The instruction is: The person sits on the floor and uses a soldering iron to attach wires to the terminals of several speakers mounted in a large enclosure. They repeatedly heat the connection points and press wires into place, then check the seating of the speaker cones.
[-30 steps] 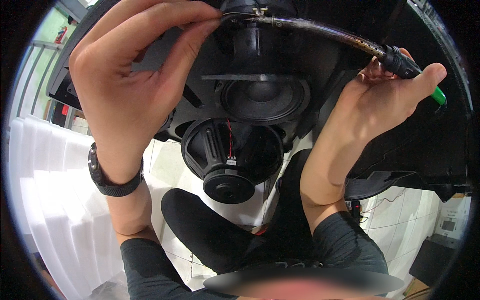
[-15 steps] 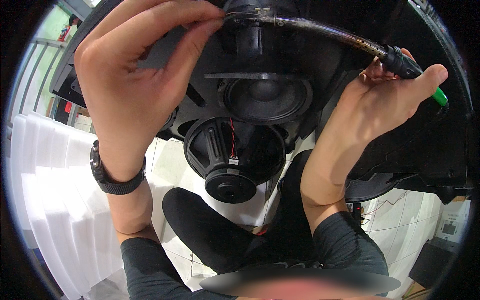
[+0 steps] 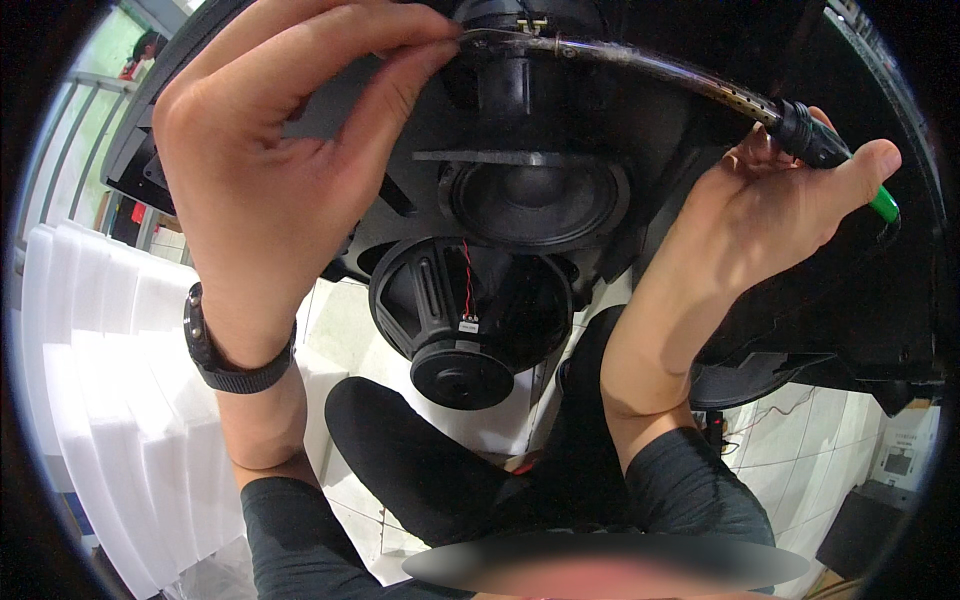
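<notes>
My left hand (image 3: 275, 160), a watch on its wrist, pinches a thin solder wire (image 3: 492, 33) between thumb and forefinger. The wire runs right to the metal terminals (image 3: 533, 25) of a black speaker driver (image 3: 508, 85). My right hand (image 3: 755, 220) grips a soldering iron (image 3: 680, 72) by its black and green handle. Its long shaft points left, and the tip is at the terminals by the wire; whether they touch is too small to tell. Below sit a round black speaker (image 3: 535, 200) and a large woofer (image 3: 462, 375) with red twisted wires (image 3: 467, 275).
White foam sheets (image 3: 120, 400) are stacked at the left. A dark speaker cabinet (image 3: 820, 290) fills the right side, with another round speaker (image 3: 750, 382) under it. Thin cables (image 3: 765, 415) lie on the tiled floor, near a carton (image 3: 903, 455) and a black box (image 3: 862, 530).
Both hands keep their holds. The iron, the wire and my hands appear very slightly farther right and lower, along with a small shift of the whole view.
</notes>
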